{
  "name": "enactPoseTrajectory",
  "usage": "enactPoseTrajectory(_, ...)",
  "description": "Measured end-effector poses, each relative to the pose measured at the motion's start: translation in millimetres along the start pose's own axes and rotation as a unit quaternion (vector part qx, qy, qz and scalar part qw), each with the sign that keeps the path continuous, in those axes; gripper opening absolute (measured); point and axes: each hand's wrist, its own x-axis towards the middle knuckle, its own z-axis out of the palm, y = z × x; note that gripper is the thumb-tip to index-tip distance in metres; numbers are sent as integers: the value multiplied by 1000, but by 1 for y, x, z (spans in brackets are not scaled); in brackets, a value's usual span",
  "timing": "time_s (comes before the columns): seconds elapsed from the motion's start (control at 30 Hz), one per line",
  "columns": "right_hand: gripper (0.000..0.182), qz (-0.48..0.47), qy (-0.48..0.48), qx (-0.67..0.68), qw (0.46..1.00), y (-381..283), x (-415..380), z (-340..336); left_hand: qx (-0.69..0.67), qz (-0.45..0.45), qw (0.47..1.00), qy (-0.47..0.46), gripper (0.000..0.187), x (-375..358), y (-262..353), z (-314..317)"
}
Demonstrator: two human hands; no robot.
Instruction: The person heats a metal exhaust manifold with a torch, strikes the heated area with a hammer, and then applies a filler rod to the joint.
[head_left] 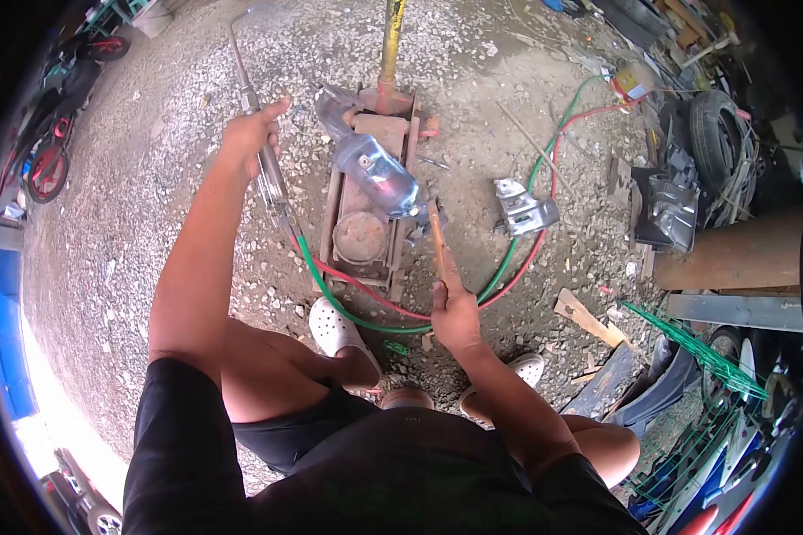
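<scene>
My left hand (252, 138) is wrapped round a gas torch (272, 178), its thin nozzle pointing up and away at the upper left. Green and red hoses (366, 318) run from the torch's lower end. My right hand (456, 314) grips the wooden handle of a hammer (439, 245); its dark head is hard to make out. Between my hands, a metal catalytic converter (379, 174) with a bent pipe end lies across a rusty floor jack (360, 236). The hammer's far end is close to the converter's lower end. No flame shows clearly at the nozzle.
A bent metal shield (524, 209) lies on the gravel at right, inside the hose loop. The jack's yellow pole (392, 45) rises at the back. Tyres (716, 129), a rusty cylinder (732, 256) and green wire mesh (696, 348) crowd the right. Bicycles (49, 169) stand at left.
</scene>
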Motion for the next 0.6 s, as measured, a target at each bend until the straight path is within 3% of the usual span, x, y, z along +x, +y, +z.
enactPoseTrajectory(0.1, 72, -56, -2, -34, 998, 2, 2, 0, -8, -21, 1000, -1, 46, -34, 3, -15)
enactPoseTrajectory(0.33, 69, -28, 25, -12, 999, 15, -7, 7, -76, -18, 997, 13, 43, -107, -3, -41)
enactPoseTrajectory(0.5, 72, -88, 28, -54, 994, 27, -10, 7, -114, -21, 993, 3, 47, -160, -12, -48)
enactPoseTrajectory(0.6, 73, -51, -16, -102, 993, 31, -8, 14, -116, -23, 993, 1, 47, -169, -22, -48)
